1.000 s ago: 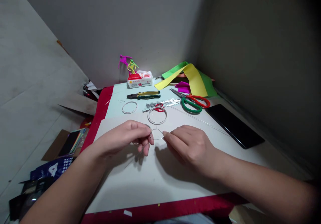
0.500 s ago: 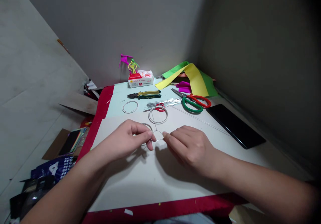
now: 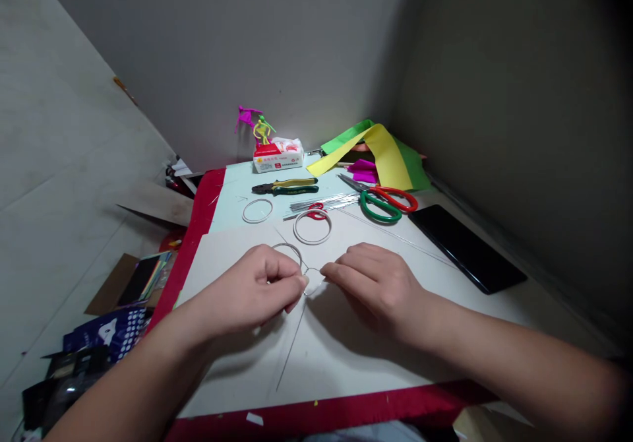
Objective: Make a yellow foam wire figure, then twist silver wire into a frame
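My left hand pinches thin silver wire between thumb and fingers, just left of a small wire loop. A larger wire ring rises behind that hand, partly hidden by it. A long straight wire tail runs from under my fingers toward the near edge of the white board. My right hand sits to the right, its fingertips at the small loop. Whether those fingers grip the wire, I cannot tell.
Beyond my hands lie two finished wire rings, pliers, a bundle of straight wires and red-and-green scissors. A black phone lies at right. Coloured paper strips stand at the back. Walls close in on both sides.
The wire held by my left hand has swung, its long tail now pointing toward me across the board. My left hand has turned slightly; my right hand has barely moved.
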Available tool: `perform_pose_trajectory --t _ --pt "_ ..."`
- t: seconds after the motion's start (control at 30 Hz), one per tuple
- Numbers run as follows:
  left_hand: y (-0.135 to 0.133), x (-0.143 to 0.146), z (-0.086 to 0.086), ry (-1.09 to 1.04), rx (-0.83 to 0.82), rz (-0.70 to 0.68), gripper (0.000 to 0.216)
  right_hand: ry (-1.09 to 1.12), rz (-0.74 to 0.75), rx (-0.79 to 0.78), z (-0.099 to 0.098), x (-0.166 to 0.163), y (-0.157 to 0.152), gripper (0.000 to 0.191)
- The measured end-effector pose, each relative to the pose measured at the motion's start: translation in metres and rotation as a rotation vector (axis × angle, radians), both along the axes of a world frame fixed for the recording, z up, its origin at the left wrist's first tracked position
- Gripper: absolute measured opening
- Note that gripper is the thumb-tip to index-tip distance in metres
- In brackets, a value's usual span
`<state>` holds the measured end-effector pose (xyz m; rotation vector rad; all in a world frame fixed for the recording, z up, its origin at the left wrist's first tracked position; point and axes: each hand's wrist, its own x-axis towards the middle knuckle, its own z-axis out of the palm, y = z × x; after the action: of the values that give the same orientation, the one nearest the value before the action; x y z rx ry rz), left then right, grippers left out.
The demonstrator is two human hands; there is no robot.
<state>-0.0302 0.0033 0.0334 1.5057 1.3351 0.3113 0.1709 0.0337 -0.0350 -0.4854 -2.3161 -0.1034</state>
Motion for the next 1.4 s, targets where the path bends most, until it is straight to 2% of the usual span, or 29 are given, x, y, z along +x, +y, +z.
perform_pose_trajectory --t 0.17,0.43,0.6,0.87,1.2,1.4 --pt "-0.004 0.002 0.0 -0.061 0.065 0.051 0.036 0.087 0.017 -0.082 0.001 0.0 -0.003 0.021" --pt "-0.006 0.004 -0.002 -0.082 0.21 -0.003 0.038 0.124 0.051 -0.162 0.004 0.003 -0.005 0.024" --pt "-0.008 0.005 -0.003 -0.073 0.214 0.001 0.038 0.121 0.071 -0.178 0.007 0.004 -0.004 0.023" --pt "-0.008 0.006 -0.004 -0.077 0.309 -0.024 0.039 0.173 0.188 -0.363 0.013 0.006 -0.002 0.024" --pt "-0.008 0.007 -0.008 -0.074 0.368 -0.031 0.038 0.184 0.181 -0.359 0.011 0.006 -0.002 0.025" --pt "-0.01 0.008 -0.01 -0.033 0.482 -0.082 0.038 0.181 0.184 -0.352 0.01 0.008 -0.002 0.026"
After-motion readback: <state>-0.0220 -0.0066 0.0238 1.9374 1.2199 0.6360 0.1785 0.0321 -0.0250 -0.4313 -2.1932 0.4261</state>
